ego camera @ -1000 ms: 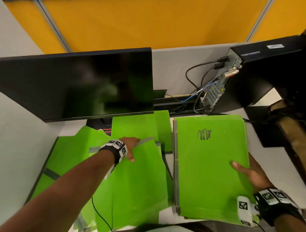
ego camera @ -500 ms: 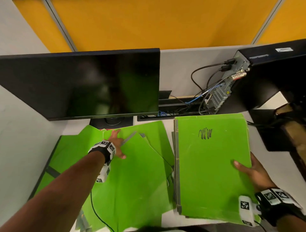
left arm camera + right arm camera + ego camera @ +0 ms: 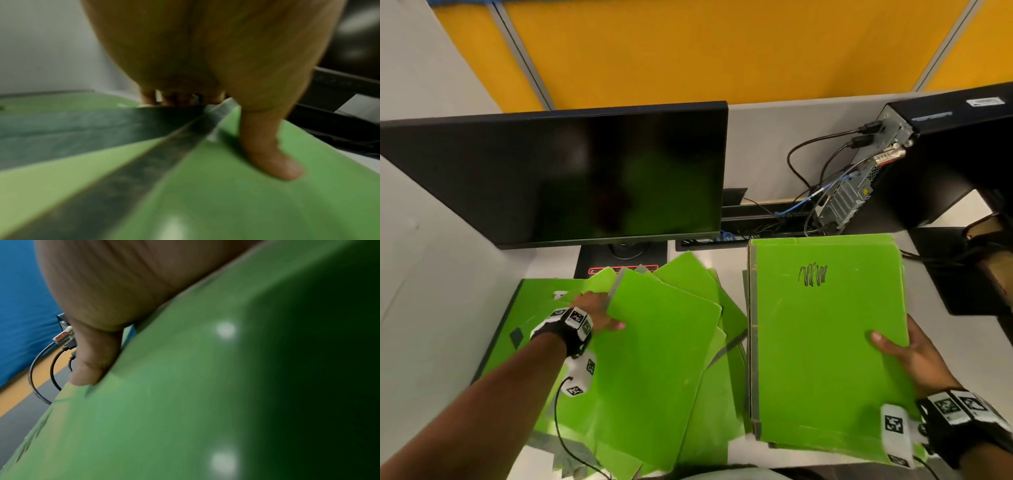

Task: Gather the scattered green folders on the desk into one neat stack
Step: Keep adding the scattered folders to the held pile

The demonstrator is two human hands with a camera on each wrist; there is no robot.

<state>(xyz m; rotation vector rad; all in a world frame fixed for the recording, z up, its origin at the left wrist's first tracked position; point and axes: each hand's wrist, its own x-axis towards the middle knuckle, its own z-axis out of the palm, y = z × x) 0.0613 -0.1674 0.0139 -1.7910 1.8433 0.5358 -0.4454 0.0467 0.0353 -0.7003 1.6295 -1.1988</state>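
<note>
While the left hand [image 3: 594,313] pinches the grey-spined edge of the top loose green folder [image 3: 654,370], thumb [image 3: 271,155] flat on its cover and fingers tucked beneath, the right hand [image 3: 914,356] clamps the right edge of the squared folder stack [image 3: 825,342], thumb on top, at lower right of the frame. The stack's top cover bears a black scribble [image 3: 812,275]. Other scattered folders [image 3: 534,301] fan out at lower left, partly buried under one another and cut off by the bottom edge. Both wrist views are blurred. The white desk [image 3: 729,274] carries a dark monitor [image 3: 571,174] at centre left and a cabled computer tower [image 3: 935,164] at upper right, before yellow partition panels [image 3: 705,48].
</note>
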